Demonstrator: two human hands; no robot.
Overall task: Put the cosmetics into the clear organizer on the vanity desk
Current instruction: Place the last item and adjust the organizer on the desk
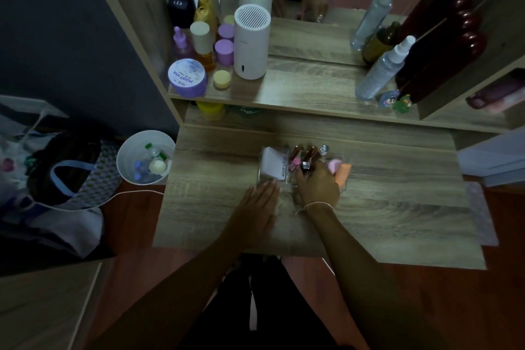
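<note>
The clear organizer (pixel 262 176) stands on the wooden vanity desk (pixel 397 207). A white compact box (pixel 273 165) fills its left compartment. Several lip tubes (pixel 305 154) stand upright in the middle. A pink sponge (pixel 334 164) and an orange item (pixel 344 172) lie at its right end. My left hand (pixel 260 204) rests flat against the organizer's front left corner, fingers apart. My right hand (pixel 318 185) reaches over the middle compartment, fingers curled around a small dark tube with a silver cap (pixel 306 165).
On the upper shelf stand jars and bottles (pixel 199 45) at left, a white cylindrical device (pixel 251 42), and spray bottles (pixel 382 68) at right before a mirror. A white bin (pixel 146 156) and bags (pixel 56 173) sit on the floor at left.
</note>
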